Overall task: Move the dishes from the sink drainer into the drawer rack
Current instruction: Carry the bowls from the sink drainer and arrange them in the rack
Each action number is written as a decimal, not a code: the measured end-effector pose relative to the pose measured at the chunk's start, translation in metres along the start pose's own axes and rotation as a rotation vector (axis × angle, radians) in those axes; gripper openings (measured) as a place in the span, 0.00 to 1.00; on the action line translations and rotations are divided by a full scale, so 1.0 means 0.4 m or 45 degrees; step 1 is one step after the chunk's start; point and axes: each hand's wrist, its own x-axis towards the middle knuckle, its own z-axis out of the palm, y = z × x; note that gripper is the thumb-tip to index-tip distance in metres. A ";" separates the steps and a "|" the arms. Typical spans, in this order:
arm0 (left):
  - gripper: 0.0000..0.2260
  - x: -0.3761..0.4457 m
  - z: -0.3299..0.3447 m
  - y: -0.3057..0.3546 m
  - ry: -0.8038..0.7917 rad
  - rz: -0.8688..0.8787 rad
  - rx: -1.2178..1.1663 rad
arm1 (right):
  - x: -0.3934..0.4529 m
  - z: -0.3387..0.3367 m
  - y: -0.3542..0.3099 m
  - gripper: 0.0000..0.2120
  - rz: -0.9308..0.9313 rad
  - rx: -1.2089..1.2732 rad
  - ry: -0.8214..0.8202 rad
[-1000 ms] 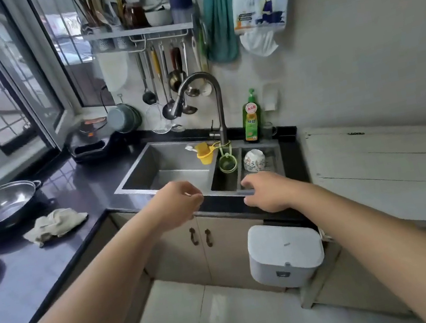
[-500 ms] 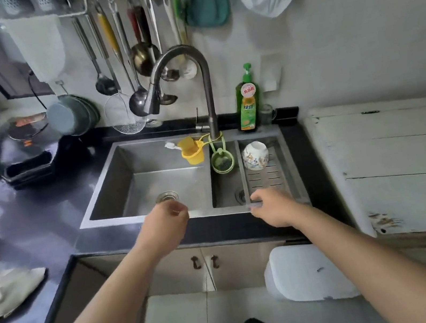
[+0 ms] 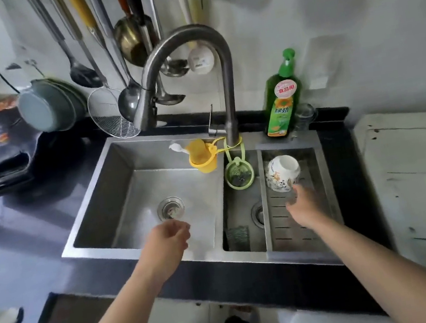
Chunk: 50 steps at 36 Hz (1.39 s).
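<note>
head view, right hand (image 3: 303, 209) now over drainer (image 3: 328, 198), nearer bowl (image 3: 281, 173)

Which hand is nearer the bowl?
Right. The right hand reaches just below the bowl in the drainer; the left hand hovers over the main basin, well off.

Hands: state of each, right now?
Left hand: loosely curled, holding nothing.
Right hand: open, reaching toward the bowl, holding nothing.
</note>
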 end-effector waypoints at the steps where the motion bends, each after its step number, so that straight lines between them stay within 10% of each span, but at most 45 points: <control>1: 0.05 0.013 -0.001 0.011 0.016 -0.016 -0.018 | 0.043 -0.008 -0.015 0.25 -0.012 -0.012 0.080; 10: 0.06 0.082 0.022 0.032 0.034 -0.137 0.016 | 0.330 0.036 -0.020 0.55 0.117 -0.125 -0.004; 19: 0.06 0.109 0.034 0.040 -0.028 -0.167 0.027 | 0.351 0.064 -0.012 0.51 0.077 -0.007 0.138; 26: 0.06 0.112 0.075 0.073 -0.215 -0.163 -0.055 | 0.201 -0.039 -0.015 0.44 0.023 0.677 0.433; 33: 0.28 0.064 0.133 0.121 -0.568 -0.330 -0.703 | -0.124 -0.062 -0.091 0.38 -0.310 1.390 -0.396; 39: 0.12 0.070 0.161 0.124 -0.748 -0.397 -0.843 | -0.217 0.060 -0.167 0.46 -0.392 1.090 -0.683; 45: 0.33 0.102 0.151 0.059 -0.464 -0.516 -0.785 | -0.127 0.032 -0.154 0.45 -0.529 0.579 -0.848; 50: 0.34 0.120 0.111 0.013 -0.256 -0.592 -0.901 | 0.133 -0.014 -0.119 0.32 -0.234 0.140 -0.095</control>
